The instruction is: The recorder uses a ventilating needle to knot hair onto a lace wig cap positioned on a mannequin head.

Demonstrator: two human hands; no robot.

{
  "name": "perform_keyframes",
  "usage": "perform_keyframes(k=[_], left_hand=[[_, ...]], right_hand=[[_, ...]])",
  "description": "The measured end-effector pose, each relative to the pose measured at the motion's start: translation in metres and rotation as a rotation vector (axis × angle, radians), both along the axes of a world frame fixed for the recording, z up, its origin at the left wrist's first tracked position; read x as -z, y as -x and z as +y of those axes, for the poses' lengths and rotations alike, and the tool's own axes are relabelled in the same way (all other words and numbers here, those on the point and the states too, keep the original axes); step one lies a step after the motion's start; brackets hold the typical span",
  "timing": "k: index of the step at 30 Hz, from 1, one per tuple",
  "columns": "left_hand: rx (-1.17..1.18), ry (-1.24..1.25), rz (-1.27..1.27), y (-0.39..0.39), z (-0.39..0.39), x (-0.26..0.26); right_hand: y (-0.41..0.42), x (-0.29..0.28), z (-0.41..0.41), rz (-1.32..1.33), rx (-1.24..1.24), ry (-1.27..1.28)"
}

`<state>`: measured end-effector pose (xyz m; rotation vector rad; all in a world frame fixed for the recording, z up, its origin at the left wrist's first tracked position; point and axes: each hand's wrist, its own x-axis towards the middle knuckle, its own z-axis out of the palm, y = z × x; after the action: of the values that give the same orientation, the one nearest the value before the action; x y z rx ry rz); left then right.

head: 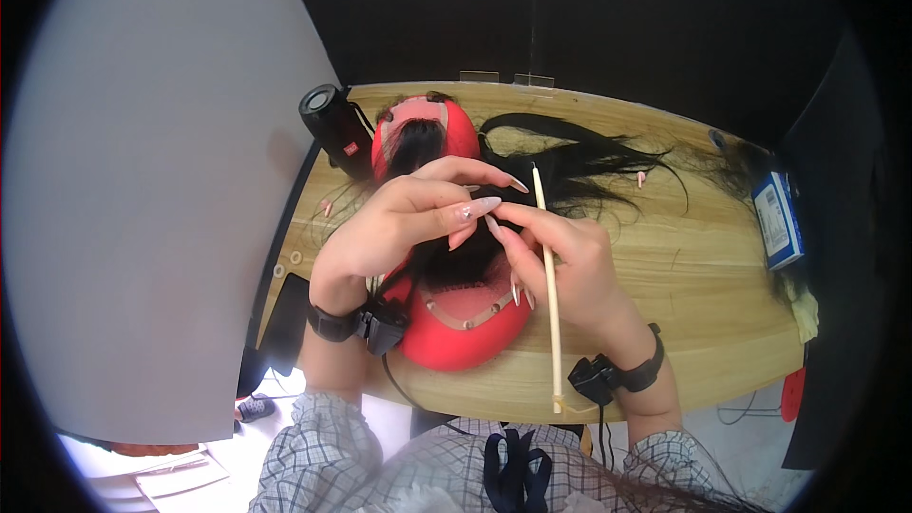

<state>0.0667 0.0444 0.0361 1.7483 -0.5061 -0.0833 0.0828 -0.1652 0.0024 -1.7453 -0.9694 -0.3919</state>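
My left hand and my right hand meet fingertip to fingertip above black hair. Across my right hand lies a thin hook tool with a pale handle, its small metal hook pointing away from me. My left thumb and fingers are bent close together; whether fine strands are between them cannot be told. Beneath is a red wig block, visible beyond and in front of my hands, its middle hidden. Pinned to its near end is a pink mesh cap edge with a beige band.
Loose black hair spreads right over the wooden table. A black cylindrical speaker stands at the back left, and a blue and white box lies at the right. Dark panels and a grey panel enclose the table.
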Motion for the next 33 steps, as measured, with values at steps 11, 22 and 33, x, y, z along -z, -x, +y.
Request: perform_keyframes(k=[11, 22, 33], left_hand=[[0.041, 0.051, 0.048, -0.002, 0.000, 0.001], [0.089, 0.048, 0.099, -0.002, 0.000, 0.000], [0.049, 0.032, 0.128, -0.003, -0.001, -0.001]], right_hand=[[-0.001, 0.006, 0.001, 0.098, -0.116, -0.008], [-0.001, 0.001, -0.002, 0.174, -0.141, 0.032], [0.001, -0.005, -0.005, 0.369, -0.204, 0.042]])
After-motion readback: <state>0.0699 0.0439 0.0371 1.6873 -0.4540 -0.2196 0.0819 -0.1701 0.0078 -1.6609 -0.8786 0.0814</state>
